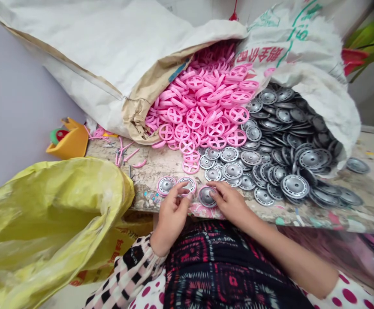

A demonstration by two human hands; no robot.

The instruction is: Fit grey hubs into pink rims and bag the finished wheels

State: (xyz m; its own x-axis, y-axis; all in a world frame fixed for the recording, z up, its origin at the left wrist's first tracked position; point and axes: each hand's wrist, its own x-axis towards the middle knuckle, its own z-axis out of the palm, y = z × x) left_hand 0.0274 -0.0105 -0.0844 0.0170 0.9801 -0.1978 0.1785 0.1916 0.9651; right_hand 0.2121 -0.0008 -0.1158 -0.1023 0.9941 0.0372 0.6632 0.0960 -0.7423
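Note:
A heap of pink plastic wheel rings (206, 103) spills from a white sack (110, 56) onto the worn table (161, 165). Beside it, silver-grey hubcap discs (290, 146) pour from a second printed sack (306, 47). At the table's near edge lie assembled wheels, pink rings with grey discs inside: one free (165, 185), one (187, 185) under the fingertips of my left hand (171, 214), and one (206, 196) pressed under the fingers of my right hand (227, 201). Both hands' fingers are curled onto their wheels.
An open yellow plastic bag (45, 223) stands at the lower left, next to my lap. An orange plastic piece (67, 139) sits at the table's left end, with pink scraps (125, 154) nearby. A loose grey disc (356, 165) lies at the far right.

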